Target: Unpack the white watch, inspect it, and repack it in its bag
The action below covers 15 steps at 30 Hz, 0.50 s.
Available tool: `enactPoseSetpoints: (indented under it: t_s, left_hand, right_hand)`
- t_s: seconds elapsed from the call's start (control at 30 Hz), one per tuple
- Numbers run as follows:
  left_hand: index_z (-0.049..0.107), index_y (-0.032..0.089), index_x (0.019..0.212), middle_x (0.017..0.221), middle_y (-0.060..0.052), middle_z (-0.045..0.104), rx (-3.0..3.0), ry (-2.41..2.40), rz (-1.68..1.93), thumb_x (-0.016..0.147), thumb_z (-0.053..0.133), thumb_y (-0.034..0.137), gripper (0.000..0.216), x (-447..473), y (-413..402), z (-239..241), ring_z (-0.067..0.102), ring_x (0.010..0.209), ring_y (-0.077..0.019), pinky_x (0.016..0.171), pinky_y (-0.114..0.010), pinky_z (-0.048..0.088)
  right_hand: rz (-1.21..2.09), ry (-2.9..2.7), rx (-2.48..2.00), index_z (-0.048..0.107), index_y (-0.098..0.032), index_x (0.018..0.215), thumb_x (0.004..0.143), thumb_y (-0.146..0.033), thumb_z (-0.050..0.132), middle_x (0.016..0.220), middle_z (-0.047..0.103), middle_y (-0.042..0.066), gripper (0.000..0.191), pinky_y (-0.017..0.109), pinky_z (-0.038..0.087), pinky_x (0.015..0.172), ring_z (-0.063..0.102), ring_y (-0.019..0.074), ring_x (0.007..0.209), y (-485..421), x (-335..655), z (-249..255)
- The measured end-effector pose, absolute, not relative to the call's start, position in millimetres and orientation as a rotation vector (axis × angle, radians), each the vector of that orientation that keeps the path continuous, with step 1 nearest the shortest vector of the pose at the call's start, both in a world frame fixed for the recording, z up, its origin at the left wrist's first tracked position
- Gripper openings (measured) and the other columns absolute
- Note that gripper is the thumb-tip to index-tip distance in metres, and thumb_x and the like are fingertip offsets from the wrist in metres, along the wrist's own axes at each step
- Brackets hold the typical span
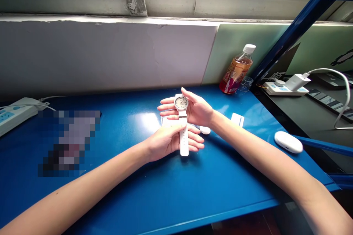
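A white wristwatch (181,103) with a pale round dial is held up over the blue table, its strap hanging lengthwise towards me. My left hand (164,142) has the lower strap between its thumb and its outstretched fingers, which pass behind the strap. Palm up, my right hand (199,109) supports the watch case on its fingers, with the thumb pointing up beside the dial. Behind the hands, a small white rounded object (204,130) lies on the table, partly hidden.
The blue table (154,198) meets a wall at the back. A drink bottle (237,69) and a clear cup (245,84) stand back right. A white case (288,142) and a small white card (237,119) lie right. Power strips (19,114) and a blurred object (73,141) are left.
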<state>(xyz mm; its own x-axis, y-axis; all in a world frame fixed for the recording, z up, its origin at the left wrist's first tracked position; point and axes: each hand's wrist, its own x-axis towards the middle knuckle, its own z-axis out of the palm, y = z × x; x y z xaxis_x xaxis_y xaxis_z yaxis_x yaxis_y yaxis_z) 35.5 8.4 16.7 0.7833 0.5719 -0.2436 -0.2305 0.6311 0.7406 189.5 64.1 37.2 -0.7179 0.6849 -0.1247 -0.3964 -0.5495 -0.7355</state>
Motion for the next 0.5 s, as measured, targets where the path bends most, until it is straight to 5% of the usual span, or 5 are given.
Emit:
enactPoseSetpoints:
  t_s: [0.5]
  left_hand:
    - [0.073, 0.007, 0.108, 0.098, -0.019, 0.077, 0.801, 0.504, 0.486, 0.099, 0.055, 0.039, 0.038, 36.5, 4.7, 21.1, 0.075, 0.087, -0.0253, 0.086, -0.037, 0.058]
  right_hand:
    - [2.242, -0.93, -0.497, 0.069, -0.006, 0.111, 0.106, -0.047, 0.013, 0.107, 0.077, 0.018, 0.07, 0.039, 0.053, 0.099, 0.074, 0.0232, 0.099, 58.7, 190.2, 50.7]
